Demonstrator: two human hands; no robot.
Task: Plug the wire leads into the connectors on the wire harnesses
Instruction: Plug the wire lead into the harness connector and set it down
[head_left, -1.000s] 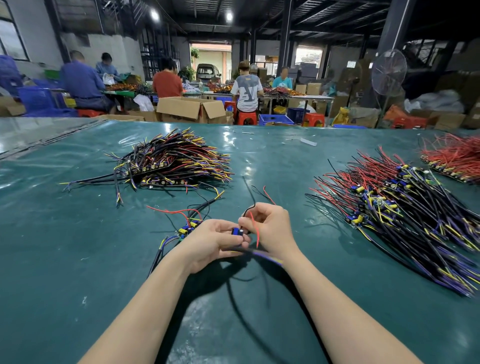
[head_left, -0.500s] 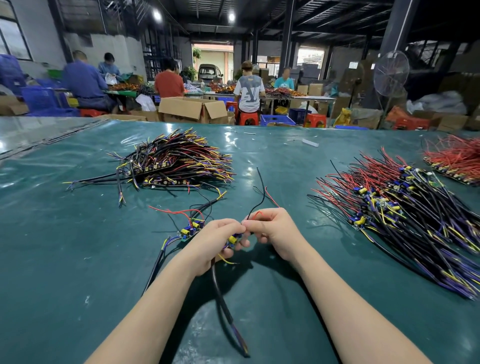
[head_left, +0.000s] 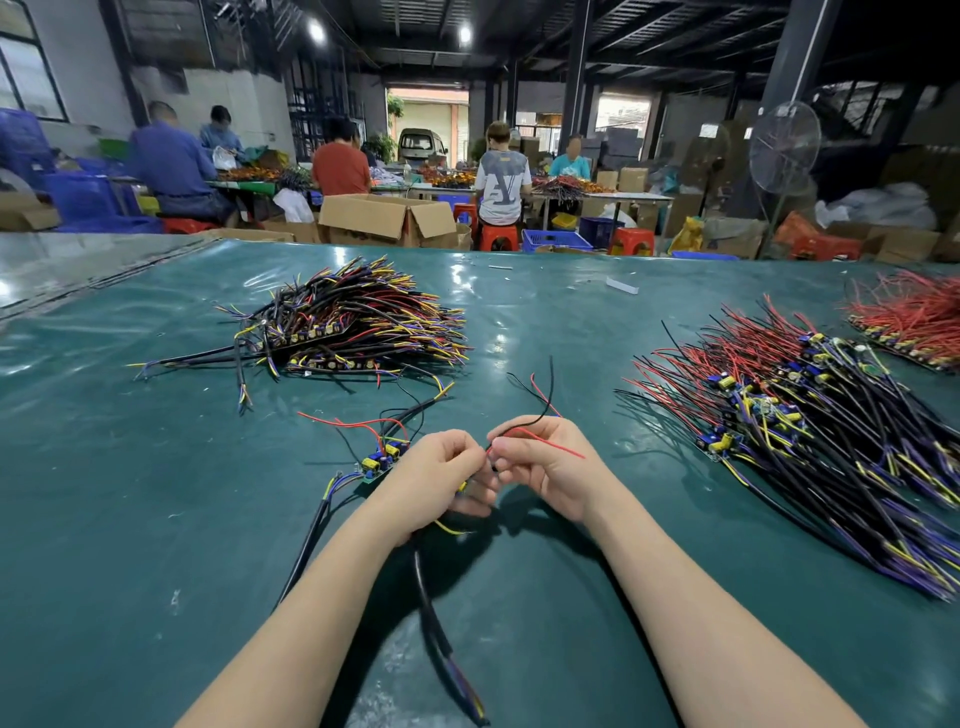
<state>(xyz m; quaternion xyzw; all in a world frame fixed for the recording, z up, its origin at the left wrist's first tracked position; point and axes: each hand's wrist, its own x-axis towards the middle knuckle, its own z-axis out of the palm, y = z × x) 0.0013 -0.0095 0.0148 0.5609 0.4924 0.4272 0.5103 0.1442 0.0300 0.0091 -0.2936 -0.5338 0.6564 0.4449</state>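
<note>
The worktop (head_left: 156, 519) is covered with a dark green plastic sheet, glossy and slightly wrinkled, in which the ceiling lamps are mirrored as bright patches. The red and black wire leads (head_left: 550, 445) are sheathed in thin, smooth plastic insulation with a faint sheen. The thicker harness cable (head_left: 428, 613) is jacketed in duller black plastic. Behind, the cardboard box (head_left: 374, 221) is seen as matt brown board, and the stools (head_left: 498, 238) as shiny red plastic.
</note>
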